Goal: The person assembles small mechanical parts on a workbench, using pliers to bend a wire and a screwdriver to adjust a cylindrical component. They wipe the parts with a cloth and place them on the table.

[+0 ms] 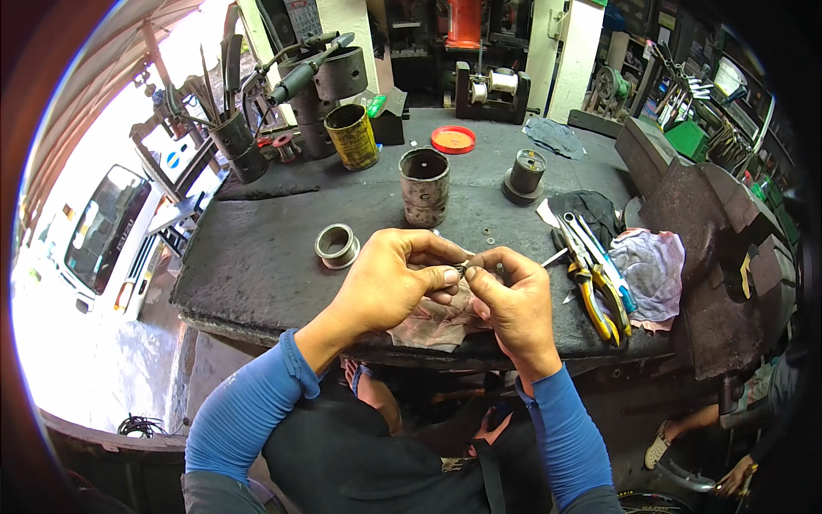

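Head view: a small dark part [461, 269] sits between the left hand [381, 278] and right hand [519, 304], both pinching it, above the rag [430, 331]; its long axis is unclear.

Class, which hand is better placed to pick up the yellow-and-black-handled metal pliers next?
Probably the right hand: the yellow-and-black-handled metal pliers lie to its right, nearer it than the left hand.

left hand [381, 278] and right hand [518, 301] pinch close together, fingers [438, 247] bent.
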`<state>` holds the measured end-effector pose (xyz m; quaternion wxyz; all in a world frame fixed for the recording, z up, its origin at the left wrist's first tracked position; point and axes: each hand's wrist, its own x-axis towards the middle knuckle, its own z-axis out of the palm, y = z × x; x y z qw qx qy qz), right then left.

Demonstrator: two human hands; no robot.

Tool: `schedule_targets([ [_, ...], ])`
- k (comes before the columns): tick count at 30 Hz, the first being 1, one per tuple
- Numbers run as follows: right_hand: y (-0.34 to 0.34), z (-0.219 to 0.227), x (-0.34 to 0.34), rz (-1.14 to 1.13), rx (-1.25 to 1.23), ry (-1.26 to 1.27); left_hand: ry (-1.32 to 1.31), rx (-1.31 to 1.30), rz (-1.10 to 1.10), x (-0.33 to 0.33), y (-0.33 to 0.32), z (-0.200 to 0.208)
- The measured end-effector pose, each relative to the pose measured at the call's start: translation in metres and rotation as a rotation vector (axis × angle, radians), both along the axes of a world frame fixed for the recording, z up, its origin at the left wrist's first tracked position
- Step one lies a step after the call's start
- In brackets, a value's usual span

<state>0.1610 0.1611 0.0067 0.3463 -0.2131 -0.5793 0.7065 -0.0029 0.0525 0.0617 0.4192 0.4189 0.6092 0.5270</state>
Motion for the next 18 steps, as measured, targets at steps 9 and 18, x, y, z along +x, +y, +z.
schedule_targets([
  [9, -0.003, -0.007, -0.007, -0.057, 0.109, -0.054, 0.293, 0.045, 0.030, 0.001, -0.002, 0.001],
  [18, 0.001, 0.007, 0.000, -0.035, 0.347, -0.191, 0.357, 0.078, -0.001, 0.001, -0.007, 0.005],
])
